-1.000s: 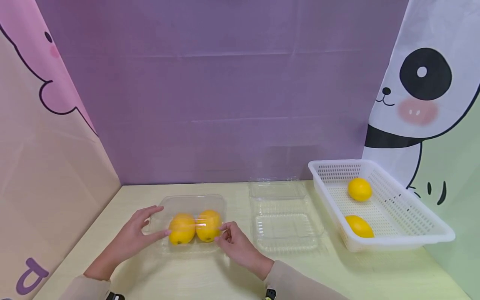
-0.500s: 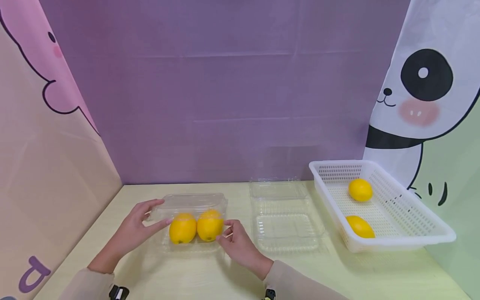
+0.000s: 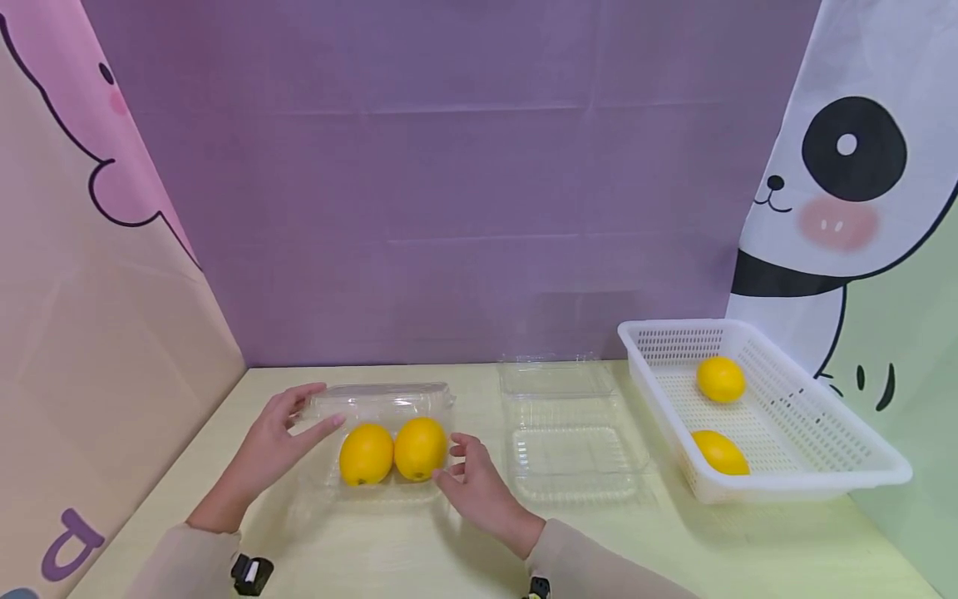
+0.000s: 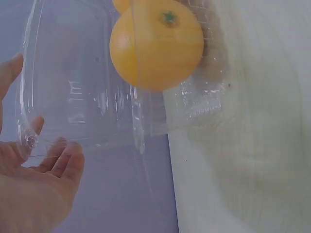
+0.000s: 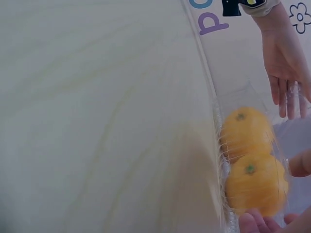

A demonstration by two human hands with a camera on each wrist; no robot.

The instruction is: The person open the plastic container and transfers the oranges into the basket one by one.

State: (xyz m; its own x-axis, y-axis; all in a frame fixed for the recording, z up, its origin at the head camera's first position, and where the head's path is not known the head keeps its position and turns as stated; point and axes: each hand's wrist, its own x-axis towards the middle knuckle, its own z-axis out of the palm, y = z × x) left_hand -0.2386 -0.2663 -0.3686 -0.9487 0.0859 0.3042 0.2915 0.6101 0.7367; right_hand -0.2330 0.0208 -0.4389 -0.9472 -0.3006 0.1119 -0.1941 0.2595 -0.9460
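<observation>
Two oranges [image 3: 366,455] sit side by side in a clear plastic clamshell container [image 3: 392,494] on the left half of the table. Its lid [image 3: 377,401] stands tilted up behind the fruit. My left hand [image 3: 273,445] holds the lid's left side, with the thumb toward the front and the fingers behind; in the left wrist view the lid's corner [image 4: 30,141] lies among the fingers. My right hand [image 3: 479,491] is curled at the container's right end, beside the right orange [image 3: 421,449]. In the right wrist view its fingertips [image 5: 257,221] are right by that fruit.
A second clear clamshell [image 3: 572,457] lies opened flat to the right. Beyond it stands a white perforated basket [image 3: 816,478] with two more oranges [image 3: 720,379] inside. A purple backdrop [image 3: 479,183] rises at the table's back edge.
The lid has swung up and back off the oranges, uncovering them. My left hand has risen slightly with it. The right hand stays nearly in place, its fingers a little more spread.
</observation>
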